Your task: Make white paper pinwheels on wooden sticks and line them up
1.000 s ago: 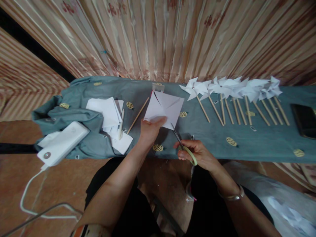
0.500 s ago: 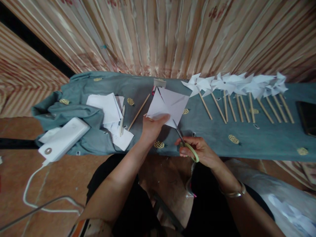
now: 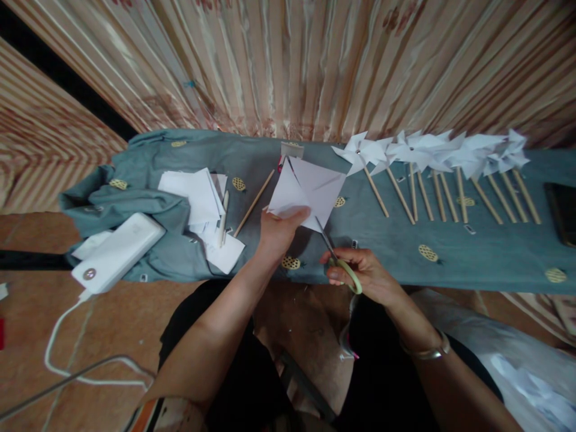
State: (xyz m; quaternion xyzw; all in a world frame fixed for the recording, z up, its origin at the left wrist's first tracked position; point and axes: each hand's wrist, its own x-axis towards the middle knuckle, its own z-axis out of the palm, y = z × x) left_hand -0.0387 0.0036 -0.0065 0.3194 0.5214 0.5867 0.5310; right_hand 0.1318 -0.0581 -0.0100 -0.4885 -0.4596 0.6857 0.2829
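Note:
My left hand [image 3: 281,231] pinches the near left part of a square sheet of white paper [image 3: 321,183], thumb on top, above the cloth. A slit runs in from the sheet's far corner. In my right hand [image 3: 355,270] is a pair of scissors [image 3: 332,249] with pale green handles, its blades pointing up and left. The blades meet the paper's near right corner. Fingers of the right hand are partly hidden around the handles.
Several white paper pinwheels [image 3: 414,150] on wooden sticks line the back right. Left lie a loose stick [image 3: 254,203], white papers [image 3: 191,195], a white pen-like tool [image 3: 224,217] and a white power bank [image 3: 119,252] with a cable. A dark phone-like object [image 3: 562,210] sits far right.
Hardly anything differs. The whole view has shifted very slightly, while both hands, the paper and the scissors keep nearly the same places.

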